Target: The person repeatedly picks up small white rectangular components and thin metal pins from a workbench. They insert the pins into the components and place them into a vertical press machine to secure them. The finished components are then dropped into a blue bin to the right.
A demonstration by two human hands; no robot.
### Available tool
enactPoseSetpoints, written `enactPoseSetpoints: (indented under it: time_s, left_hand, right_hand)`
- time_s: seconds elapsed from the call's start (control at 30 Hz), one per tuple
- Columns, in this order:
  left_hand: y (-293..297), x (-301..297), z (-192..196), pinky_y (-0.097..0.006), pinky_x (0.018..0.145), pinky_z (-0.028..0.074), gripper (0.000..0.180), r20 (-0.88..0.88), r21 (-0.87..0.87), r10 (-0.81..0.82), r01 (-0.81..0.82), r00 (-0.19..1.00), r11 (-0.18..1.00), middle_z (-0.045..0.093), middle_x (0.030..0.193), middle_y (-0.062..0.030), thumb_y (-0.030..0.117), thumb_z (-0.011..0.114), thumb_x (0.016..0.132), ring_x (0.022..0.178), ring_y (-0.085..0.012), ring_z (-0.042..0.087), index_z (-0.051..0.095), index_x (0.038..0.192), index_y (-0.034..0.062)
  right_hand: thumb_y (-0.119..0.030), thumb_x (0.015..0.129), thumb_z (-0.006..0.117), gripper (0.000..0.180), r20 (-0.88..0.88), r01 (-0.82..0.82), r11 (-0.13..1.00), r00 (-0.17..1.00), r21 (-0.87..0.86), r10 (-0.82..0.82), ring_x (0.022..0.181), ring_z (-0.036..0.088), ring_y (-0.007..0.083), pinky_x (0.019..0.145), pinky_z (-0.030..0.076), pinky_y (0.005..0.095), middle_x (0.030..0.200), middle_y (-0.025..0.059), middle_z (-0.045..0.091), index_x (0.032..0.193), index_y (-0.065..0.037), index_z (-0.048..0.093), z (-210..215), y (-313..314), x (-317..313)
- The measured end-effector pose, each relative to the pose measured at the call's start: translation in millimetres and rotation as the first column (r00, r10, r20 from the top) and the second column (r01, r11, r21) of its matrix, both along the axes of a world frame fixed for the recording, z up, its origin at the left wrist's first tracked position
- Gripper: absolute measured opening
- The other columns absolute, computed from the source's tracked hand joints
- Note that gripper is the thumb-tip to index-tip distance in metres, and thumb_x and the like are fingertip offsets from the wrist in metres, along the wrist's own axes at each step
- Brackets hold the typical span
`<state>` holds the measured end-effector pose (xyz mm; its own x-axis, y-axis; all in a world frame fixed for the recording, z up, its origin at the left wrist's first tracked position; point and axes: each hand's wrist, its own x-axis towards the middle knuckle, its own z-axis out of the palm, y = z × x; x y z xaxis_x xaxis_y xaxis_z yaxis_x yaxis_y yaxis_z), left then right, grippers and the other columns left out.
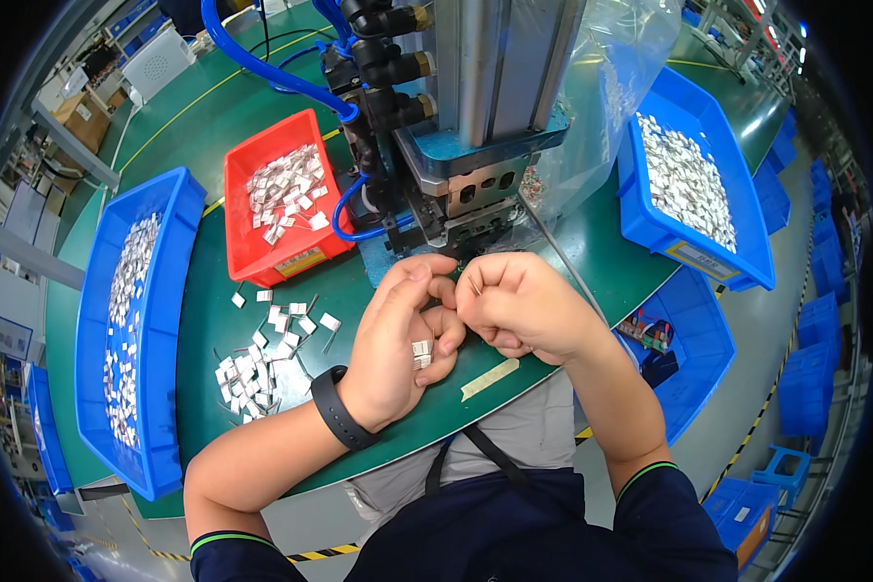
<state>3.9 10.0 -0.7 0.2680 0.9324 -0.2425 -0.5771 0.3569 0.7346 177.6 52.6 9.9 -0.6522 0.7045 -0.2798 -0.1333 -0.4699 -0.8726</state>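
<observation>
My left hand (398, 325) is partly curled in front of the machine, with a few small white block-shaped parts (422, 355) held against its palm by the bent fingers. Close beside it, my right hand (521, 306) is closed in a pinch. A thin wire-like bit shows at its fingertips, but what they grip is mostly hidden. Both hands meet just below the metal press head (480, 189) of the pneumatic machine. On the green table to the left lies a loose pile of white parts with thin leads (249, 380).
A red bin (279, 260) and a long blue bin (161, 388) of white parts stand on the left. Another filled blue bin (650, 228) is at right, above a lower blue bin (713, 364). Blue air hoses (272, 73) and a thin metal rod (565, 260) flank the machine. Tape (490, 379) marks the table.
</observation>
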Motion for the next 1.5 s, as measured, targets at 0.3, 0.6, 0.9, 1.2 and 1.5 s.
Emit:
enactPoseSetpoints:
  time_s: [0.3,0.6,0.9,1.2,1.5]
  left_hand:
    - [-0.6,-0.2,-2.2,-0.020,0.037,0.030,0.031,-0.052,0.007,0.013,-0.012,0.999,1.000,0.054,0.099,-0.0085,0.033,0.041,0.098,0.072,-0.0133,0.057,0.046,0.116,0.0076]
    - [0.3,-3.9,-3.2,-0.021,0.037,0.028,0.025,-0.006,-0.022,-0.128,0.127,0.992,0.992,0.053,0.086,-0.0077,0.028,0.044,0.098,0.060,-0.0116,0.048,0.049,0.109,0.0059]
    - [-2.7,3.5,-1.0,-0.019,0.037,0.026,0.021,-0.049,-0.024,0.009,-0.010,0.999,1.000,0.049,0.081,-0.0014,0.021,0.050,0.098,0.056,-0.0075,0.040,0.059,0.107,0.0045]
    - [-2.6,2.4,-3.8,-0.019,0.037,0.025,0.016,-0.041,0.018,0.064,-0.063,0.997,0.998,0.047,0.080,-0.0006,0.018,0.052,0.097,0.054,-0.0071,0.038,0.058,0.109,0.0085]
    - [-2.8,4.0,2.2,-0.019,0.036,0.024,0.017,-0.007,-0.030,0.058,-0.059,0.998,0.998,0.048,0.081,-0.0012,0.019,0.053,0.096,0.055,-0.0075,0.038,0.054,0.111,0.0094]
  right_hand:
    - [-0.017,0.086,0.069,0.017,0.393,-0.138,0.869,0.917,0.476,-0.069,0.068,0.053,0.0025,0.056,0.041,0.0216,0.074,0.0004,0.064,0.092,-0.001,0.069,12.6,-17.8,-8.7]
    - [-0.015,0.087,0.067,0.017,0.147,0.102,0.942,0.977,0.320,-0.156,0.062,0.055,0.0052,0.053,0.042,0.0216,0.072,0.0014,0.063,0.087,0.002,0.066,21.3,-6.9,0.6]
    - [-0.017,0.090,0.065,0.018,0.055,0.264,0.955,0.960,0.135,-0.273,0.047,0.035,-0.0010,0.039,0.023,0.0181,0.061,-0.0063,0.050,0.093,0.001,0.064,7.9,1.5,7.2]
    - [-0.022,0.092,0.063,0.023,0.049,0.226,0.961,0.970,0.156,-0.236,0.049,0.038,-0.0008,0.042,0.026,0.0171,0.062,-0.0066,0.050,0.097,0.000,0.066,1.5,-11.3,-3.5]
    - [-0.019,0.091,0.063,0.021,-0.018,0.468,0.841,0.876,0.270,-0.482,0.046,0.040,0.0006,0.040,0.027,0.0183,0.059,-0.0036,0.051,0.085,0.001,0.066,0.5,-4.9,-1.9]
